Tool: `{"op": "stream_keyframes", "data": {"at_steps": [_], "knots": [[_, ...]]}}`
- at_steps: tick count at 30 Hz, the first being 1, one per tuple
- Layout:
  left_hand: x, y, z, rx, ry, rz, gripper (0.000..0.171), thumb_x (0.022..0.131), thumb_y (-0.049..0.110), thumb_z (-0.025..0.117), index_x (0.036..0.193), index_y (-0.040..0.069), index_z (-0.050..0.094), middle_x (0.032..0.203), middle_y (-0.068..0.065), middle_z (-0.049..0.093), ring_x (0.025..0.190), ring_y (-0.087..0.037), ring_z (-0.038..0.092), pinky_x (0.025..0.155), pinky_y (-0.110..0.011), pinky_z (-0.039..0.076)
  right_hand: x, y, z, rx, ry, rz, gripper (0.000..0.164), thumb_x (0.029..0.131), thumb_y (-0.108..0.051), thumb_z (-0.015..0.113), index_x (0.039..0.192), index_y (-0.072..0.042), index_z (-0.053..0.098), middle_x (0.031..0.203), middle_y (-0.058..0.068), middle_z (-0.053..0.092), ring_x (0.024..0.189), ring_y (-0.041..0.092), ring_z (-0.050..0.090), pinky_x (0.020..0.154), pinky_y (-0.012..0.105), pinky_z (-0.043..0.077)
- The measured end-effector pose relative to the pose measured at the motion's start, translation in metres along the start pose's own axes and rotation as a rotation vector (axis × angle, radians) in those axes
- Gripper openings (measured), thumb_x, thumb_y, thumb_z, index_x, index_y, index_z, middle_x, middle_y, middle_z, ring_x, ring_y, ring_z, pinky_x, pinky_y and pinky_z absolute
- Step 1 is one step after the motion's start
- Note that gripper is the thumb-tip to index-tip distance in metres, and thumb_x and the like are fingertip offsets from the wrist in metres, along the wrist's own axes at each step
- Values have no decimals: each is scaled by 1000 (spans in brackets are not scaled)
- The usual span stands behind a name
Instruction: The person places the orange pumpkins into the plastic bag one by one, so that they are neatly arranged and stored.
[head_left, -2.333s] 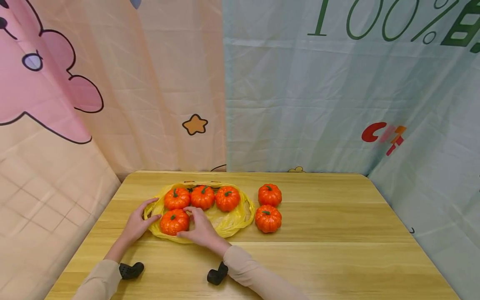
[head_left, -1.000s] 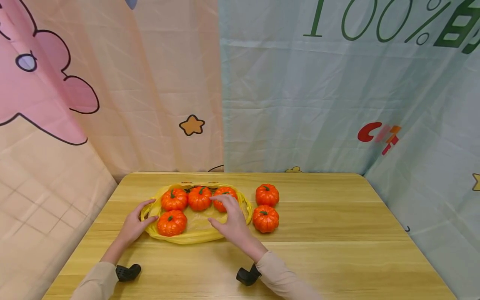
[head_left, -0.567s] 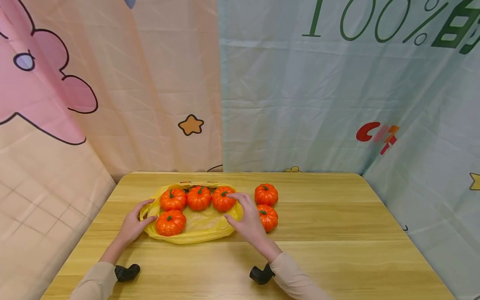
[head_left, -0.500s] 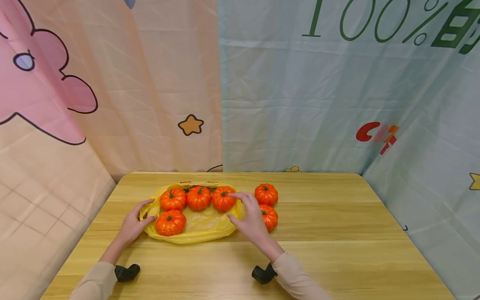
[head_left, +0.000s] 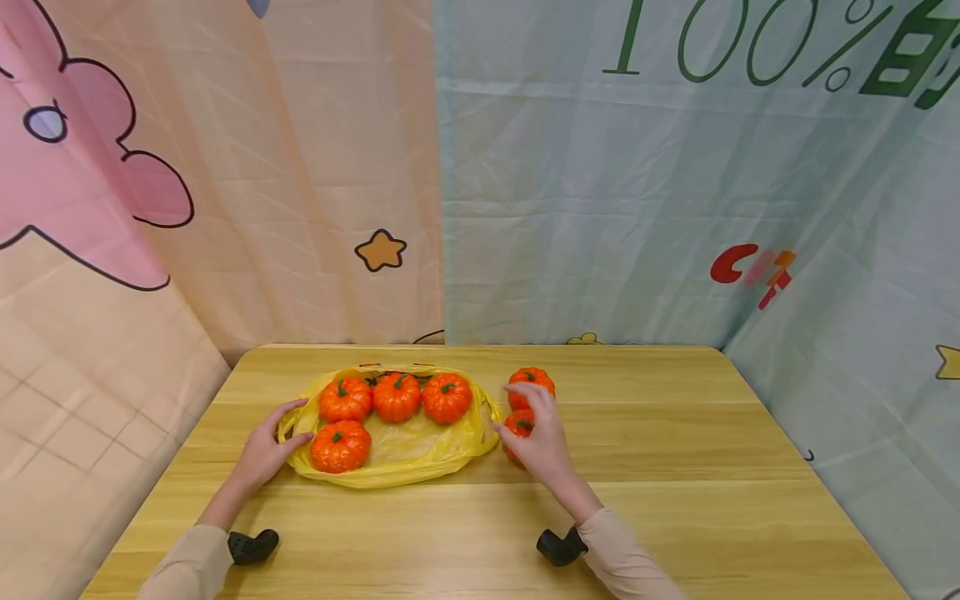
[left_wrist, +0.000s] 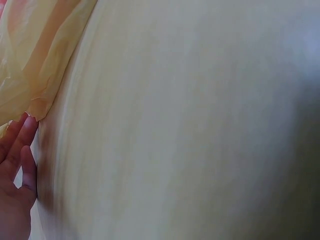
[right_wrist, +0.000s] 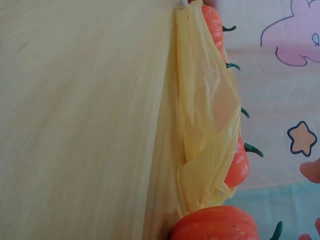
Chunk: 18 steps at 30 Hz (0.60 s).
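Note:
A yellow plastic bag (head_left: 412, 458) lies spread on the table with its mouth upward. Several small orange pumpkins (head_left: 341, 447) with green stems sit in it, three along the back and one at front left. At the bag's left end my left hand (head_left: 264, 446) holds the rim, thumb and fingers around it; in the left wrist view its fingertips meet the plastic (left_wrist: 35, 95). My right hand (head_left: 546, 442) hovers with thumb and fingers spread over two pumpkins right of the bag. It partly hides the front pumpkin (head_left: 517, 423) and the rear pumpkin (head_left: 534, 377).
The wooden table (head_left: 675, 467) reaches back to printed fabric curtains (head_left: 600, 208) that stand behind it and at both sides. A black device is on each wrist, the left one (head_left: 253, 547) and the right one (head_left: 561, 547).
My right hand has left the front-left pumpkin in the bag and moved right, across the bag, to the two pumpkins outside. The left hand has stayed at the bag's left end.

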<state>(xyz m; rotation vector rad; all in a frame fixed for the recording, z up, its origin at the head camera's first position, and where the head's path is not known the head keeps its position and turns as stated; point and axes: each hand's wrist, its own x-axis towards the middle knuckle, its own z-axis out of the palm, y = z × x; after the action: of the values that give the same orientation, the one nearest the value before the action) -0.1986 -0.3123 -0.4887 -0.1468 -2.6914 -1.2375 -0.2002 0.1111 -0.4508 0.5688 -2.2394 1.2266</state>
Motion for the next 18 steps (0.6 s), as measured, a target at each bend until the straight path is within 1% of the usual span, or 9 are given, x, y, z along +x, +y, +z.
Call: {"op": "stream_keyframes", "data": {"at_steps": [2, 9, 14, 18], "knots": [[0, 0, 0, 2, -1, 0, 56, 91, 19, 65, 140, 2, 43, 144, -32, 38, 132, -54, 32, 102, -68, 28, -3, 4, -3, 1, -1, 40, 56, 70, -6, 84, 120, -7, 61, 121, 8, 57, 115, 25, 50, 96, 46, 47], [0, 0, 0, 8, -14, -14, 57, 91, 20, 65, 140, 3, 42, 145, -33, 36, 131, -53, 33, 103, -68, 28, -13, 16, -12, 27, -3, 157, 59, 69, -9, 85, 122, -6, 60, 123, 12, 55, 116, 27, 47, 97, 51, 43], [1, -1, -1, 7, -23, -21, 57, 92, 21, 64, 141, 2, 41, 145, -33, 36, 131, -53, 33, 103, -68, 28, -20, 22, -16, 13, -51, 266, 63, 68, -14, 86, 124, -8, 58, 122, 12, 53, 118, 29, 44, 99, 54, 40], [0, -1, 0, 8, -23, -20, 57, 92, 21, 64, 141, 3, 41, 145, -33, 36, 131, -53, 34, 102, -68, 29, -23, 24, -20, -8, -107, 322, 67, 68, -18, 86, 126, -8, 55, 125, 14, 50, 121, 31, 40, 100, 57, 39]]}}
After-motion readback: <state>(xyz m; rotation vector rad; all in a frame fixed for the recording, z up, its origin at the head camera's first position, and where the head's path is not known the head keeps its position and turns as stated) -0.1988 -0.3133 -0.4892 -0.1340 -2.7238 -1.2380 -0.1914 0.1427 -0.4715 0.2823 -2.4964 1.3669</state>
